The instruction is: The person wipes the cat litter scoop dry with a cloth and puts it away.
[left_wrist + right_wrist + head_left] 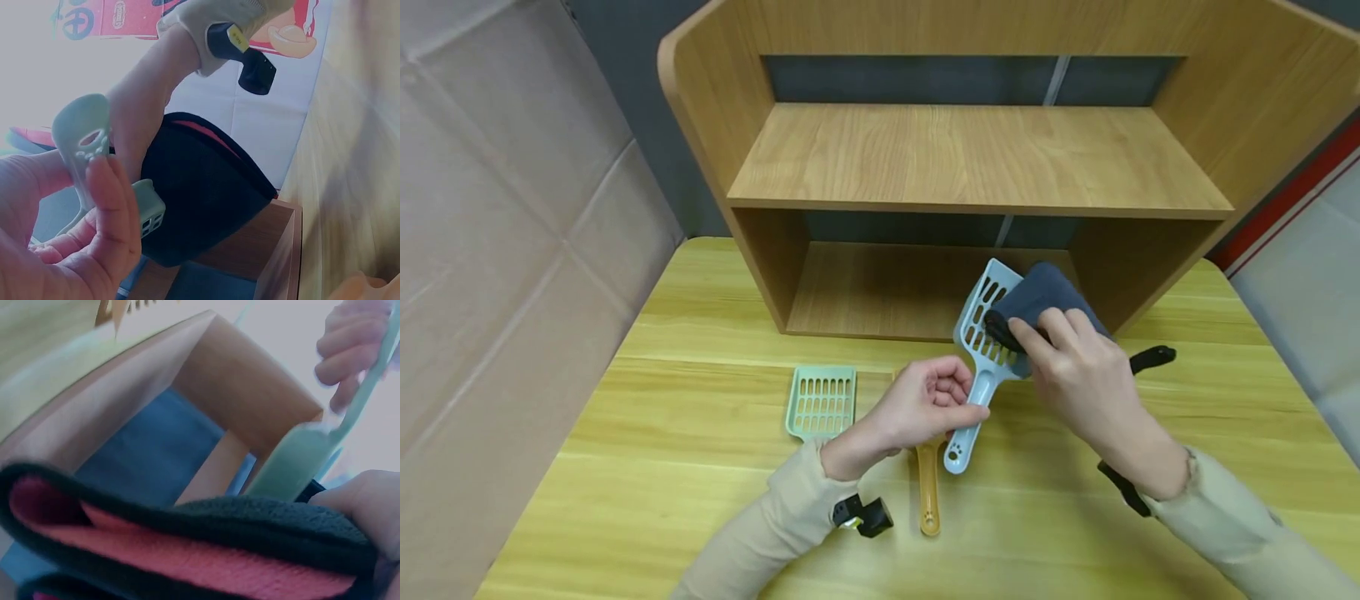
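My left hand (925,400) holds a light blue litter scoop (991,377) by its handle, with the slotted head tilted up and away. In the right hand (1075,375) is a folded dark blue cloth (1045,287), pressed against the scoop's head and covering part of it. The right wrist view shows the cloth's pink-red inner side (269,565) and dark edging, with the scoop (290,465) behind it. A yellow-orange scoop (928,492) lies on the table below the left hand, which hides its head. Left of that lies a pale green scoop (823,400), its handle hidden by the left forearm.
A two-level wooden shelf unit (977,158) stands at the back of the wood-grain table (677,400). A pale padded wall (512,225) rises on the left. Each wrist carries a small black camera (861,515).
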The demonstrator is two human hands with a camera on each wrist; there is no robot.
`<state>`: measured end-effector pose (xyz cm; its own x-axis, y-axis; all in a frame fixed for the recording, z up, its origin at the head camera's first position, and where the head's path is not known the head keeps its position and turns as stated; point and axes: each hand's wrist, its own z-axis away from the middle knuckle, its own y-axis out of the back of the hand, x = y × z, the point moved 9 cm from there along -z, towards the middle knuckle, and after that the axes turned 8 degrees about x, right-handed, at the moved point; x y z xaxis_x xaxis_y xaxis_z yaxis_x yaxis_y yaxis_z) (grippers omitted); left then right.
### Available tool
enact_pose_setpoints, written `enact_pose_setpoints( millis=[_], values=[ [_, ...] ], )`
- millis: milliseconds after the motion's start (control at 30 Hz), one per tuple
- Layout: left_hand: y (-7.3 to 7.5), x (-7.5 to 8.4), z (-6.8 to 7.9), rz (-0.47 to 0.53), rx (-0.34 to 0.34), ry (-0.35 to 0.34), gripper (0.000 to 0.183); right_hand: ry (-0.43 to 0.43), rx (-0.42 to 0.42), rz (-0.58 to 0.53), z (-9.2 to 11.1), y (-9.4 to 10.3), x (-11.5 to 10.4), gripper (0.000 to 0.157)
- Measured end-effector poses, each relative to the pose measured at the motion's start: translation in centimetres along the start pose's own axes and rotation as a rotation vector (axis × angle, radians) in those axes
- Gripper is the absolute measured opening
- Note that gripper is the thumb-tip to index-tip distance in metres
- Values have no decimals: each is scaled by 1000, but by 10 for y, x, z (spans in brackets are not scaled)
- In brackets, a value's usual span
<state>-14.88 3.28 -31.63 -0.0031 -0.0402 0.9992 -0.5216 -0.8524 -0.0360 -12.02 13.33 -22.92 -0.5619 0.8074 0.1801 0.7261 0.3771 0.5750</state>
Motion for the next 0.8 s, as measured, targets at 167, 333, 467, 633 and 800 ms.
enact_pose_setpoints(
  millis=[167,333,467,633,800],
  values=[
    [-1,-1,0,4,-6,4,16,-108,-5,32,-3,1,15,37],
    [1,-2,0,6,6,11,15,-106,-7,27,-5,10,6,41],
    [2,-1,0,9,13,8,15,-10,8,-24,-3,13,-15,36],
    [2,2,1,-13,16,-12,15,43,23,-64,-4,6,-17,36],
    [4,1,2,-54,24,-17,15,-66,33,-93,-5,0,6,39]
  ],
)
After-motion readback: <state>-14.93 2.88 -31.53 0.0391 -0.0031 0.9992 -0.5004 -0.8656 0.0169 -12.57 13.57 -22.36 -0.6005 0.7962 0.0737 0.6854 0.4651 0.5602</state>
